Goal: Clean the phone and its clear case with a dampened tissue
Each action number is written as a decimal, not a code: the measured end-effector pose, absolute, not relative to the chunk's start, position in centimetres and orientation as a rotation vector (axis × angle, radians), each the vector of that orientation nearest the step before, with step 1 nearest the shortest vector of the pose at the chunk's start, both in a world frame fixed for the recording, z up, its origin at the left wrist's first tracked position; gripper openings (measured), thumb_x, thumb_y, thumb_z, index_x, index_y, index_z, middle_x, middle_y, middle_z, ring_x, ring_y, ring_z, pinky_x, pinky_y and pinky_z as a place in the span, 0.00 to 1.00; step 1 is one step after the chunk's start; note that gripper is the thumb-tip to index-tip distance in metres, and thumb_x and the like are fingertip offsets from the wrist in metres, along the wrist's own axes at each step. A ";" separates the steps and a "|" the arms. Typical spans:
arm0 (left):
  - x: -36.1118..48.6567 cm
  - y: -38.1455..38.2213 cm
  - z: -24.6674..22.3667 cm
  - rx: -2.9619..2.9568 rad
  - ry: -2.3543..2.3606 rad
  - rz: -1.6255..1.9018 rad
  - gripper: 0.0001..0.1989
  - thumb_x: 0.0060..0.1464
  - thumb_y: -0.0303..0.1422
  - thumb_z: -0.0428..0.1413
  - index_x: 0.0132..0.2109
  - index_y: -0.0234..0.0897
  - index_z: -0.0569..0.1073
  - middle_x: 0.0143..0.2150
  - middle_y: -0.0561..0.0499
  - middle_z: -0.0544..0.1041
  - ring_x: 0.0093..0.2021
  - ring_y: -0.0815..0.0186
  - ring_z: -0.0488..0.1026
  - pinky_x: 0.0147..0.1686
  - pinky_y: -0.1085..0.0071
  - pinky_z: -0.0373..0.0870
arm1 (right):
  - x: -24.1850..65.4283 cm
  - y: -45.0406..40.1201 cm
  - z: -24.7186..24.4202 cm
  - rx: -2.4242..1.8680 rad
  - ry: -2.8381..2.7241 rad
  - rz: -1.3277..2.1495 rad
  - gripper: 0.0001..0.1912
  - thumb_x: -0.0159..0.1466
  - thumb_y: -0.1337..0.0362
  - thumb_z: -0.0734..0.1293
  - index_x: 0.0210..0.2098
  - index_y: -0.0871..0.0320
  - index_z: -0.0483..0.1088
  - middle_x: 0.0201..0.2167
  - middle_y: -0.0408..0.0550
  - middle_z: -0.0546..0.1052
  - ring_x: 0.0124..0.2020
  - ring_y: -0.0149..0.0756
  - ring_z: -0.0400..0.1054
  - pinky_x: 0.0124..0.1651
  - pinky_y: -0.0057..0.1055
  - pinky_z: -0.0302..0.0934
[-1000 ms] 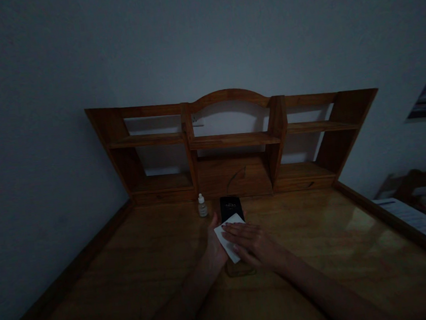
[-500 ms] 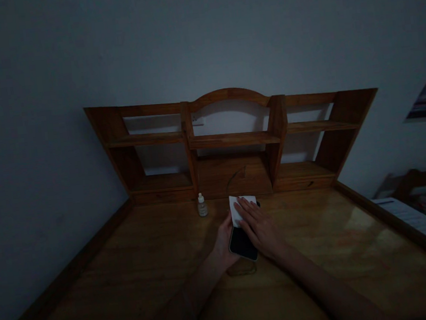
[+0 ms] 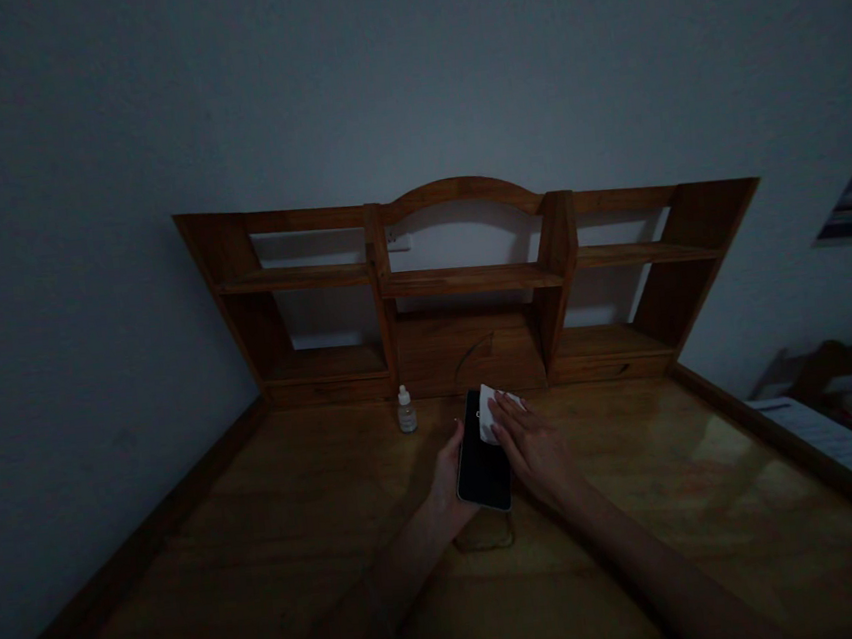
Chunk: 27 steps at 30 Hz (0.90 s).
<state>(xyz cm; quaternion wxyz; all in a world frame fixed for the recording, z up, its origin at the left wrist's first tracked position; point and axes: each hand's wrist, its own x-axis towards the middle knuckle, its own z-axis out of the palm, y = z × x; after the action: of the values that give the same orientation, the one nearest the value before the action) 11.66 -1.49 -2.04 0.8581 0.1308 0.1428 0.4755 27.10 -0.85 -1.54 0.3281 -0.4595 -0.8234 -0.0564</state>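
My left hand (image 3: 447, 473) grips a black smartphone (image 3: 480, 475) by its left edge, thumb along the side. The phone is tilted, with its dark screen facing up and a small light mark showing near its top. My right hand (image 3: 533, 447) presses a folded white cloth or tissue (image 3: 488, 419) with its fingers against the phone's upper right part. Below the phone, a clear phone case (image 3: 487, 545) lies on the table, partly hidden by the phone and my left hand. To the left stands a small dropper bottle (image 3: 406, 417) with a white top.
The wooden desk (image 3: 281, 534) has raised side edges. At its back stands a wooden shelf unit (image 3: 467, 280) against the wall. White papers (image 3: 836, 436) and other items lie beyond the desk's right edge. A wall socket (image 3: 399, 243) shows behind the shelf.
My right hand has slid the white cloth rightward across the phone, uncovering its upper left part. The phone has turned a little more upright in my left hand.
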 end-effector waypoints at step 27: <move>9.4 0.0 -2.8 0.235 0.415 1.231 0.18 0.61 0.39 0.47 0.41 0.31 0.76 0.36 0.41 0.80 0.36 0.62 0.77 0.43 0.67 0.71 | 25.4 -3.8 -0.2 -0.725 -2.379 -0.011 0.20 0.69 0.64 0.57 0.58 0.58 0.66 0.56 0.52 0.71 0.59 0.40 0.65 0.65 0.45 0.54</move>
<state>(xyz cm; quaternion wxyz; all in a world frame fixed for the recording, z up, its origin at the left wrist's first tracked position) 9.39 -0.04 -2.76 0.7900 0.1091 0.1928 0.5717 25.36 -3.80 -0.18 0.3217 -0.2761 -0.9057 -0.0041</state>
